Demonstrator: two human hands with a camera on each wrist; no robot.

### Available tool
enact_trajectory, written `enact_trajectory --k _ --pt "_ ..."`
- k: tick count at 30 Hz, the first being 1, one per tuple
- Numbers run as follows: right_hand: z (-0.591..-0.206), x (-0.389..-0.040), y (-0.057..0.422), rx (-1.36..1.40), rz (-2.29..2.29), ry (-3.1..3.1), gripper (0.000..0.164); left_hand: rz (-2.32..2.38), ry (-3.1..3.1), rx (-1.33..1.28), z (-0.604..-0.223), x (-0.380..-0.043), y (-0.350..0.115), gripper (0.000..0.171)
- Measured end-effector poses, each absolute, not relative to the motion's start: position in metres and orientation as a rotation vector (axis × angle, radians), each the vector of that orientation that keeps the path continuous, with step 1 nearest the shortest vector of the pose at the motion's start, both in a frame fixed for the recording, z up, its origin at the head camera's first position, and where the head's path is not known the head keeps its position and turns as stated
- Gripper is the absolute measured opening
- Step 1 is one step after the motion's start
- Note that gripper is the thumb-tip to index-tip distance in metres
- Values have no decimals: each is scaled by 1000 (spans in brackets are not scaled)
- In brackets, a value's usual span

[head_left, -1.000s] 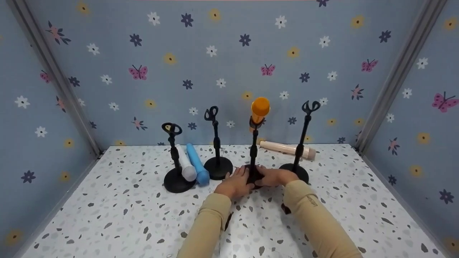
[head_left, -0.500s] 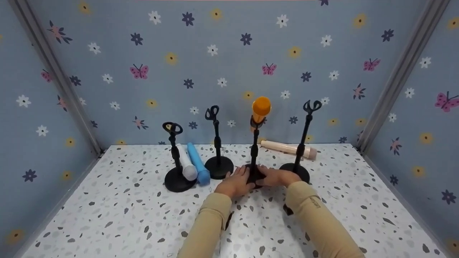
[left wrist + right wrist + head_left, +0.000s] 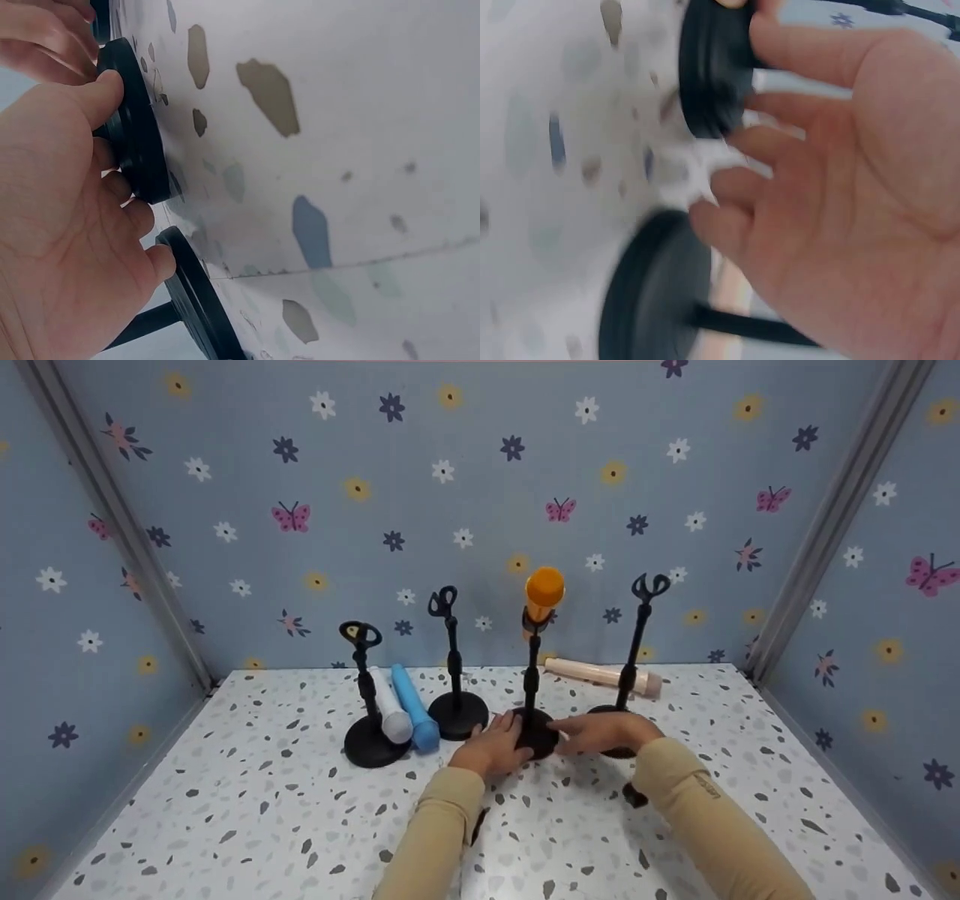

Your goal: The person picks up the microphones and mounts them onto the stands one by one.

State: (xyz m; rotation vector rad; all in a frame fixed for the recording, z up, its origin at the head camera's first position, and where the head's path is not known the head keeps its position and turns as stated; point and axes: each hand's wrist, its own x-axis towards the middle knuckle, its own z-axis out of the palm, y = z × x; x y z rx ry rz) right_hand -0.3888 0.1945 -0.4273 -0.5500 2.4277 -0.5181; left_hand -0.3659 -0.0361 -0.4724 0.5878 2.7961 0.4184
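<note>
An orange microphone (image 3: 544, 587) sits in the clip of a black microphone stand (image 3: 531, 679), which stands upright on the table. My left hand (image 3: 491, 748) holds the left side of that stand's round base (image 3: 139, 127), thumb on the near rim and fingers along its side. To the base's right is my right hand (image 3: 606, 733), its fingers loosely bent and holding nothing. In the right wrist view its thumb and forefinger are close to the base's edge. Partly behind this hand stands another black microphone stand (image 3: 637, 637) with a bare clip.
Two more stands with bare clips, one at far left (image 3: 366, 682) and one left of centre (image 3: 454, 660), rise from the speckled table (image 3: 262, 825). Between them lie a white microphone (image 3: 393, 712) and a blue microphone (image 3: 412, 709). A beige microphone (image 3: 592, 673) lies by the back wall.
My right hand has let go of the base's right side and moved to the right, now overlapping the right stand's base. My left hand and the orange microphone's stand have stayed in place.
</note>
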Motion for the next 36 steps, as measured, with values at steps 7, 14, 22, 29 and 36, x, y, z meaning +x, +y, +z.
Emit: enact_trajectory --k 7,14,22,29,36 --pt "-400 -388 248 -554 -598 2325 59 446 2799 597 -472 -365 -36 69" --pt "-389 -397 286 -360 -730 2337 55 419 2821 594 -472 -365 -35 70" --pt "-398 -410 308 -383 -661 2605 52 348 2999 588 -471 -362 -20 54" --pt "-414 -426 309 -412 -640 2858 46 312 3248 850 -470 -350 6 20" --pt "-429 -447 303 -461 -593 2998 41 394 3036 1248 -468 -347 27 25"
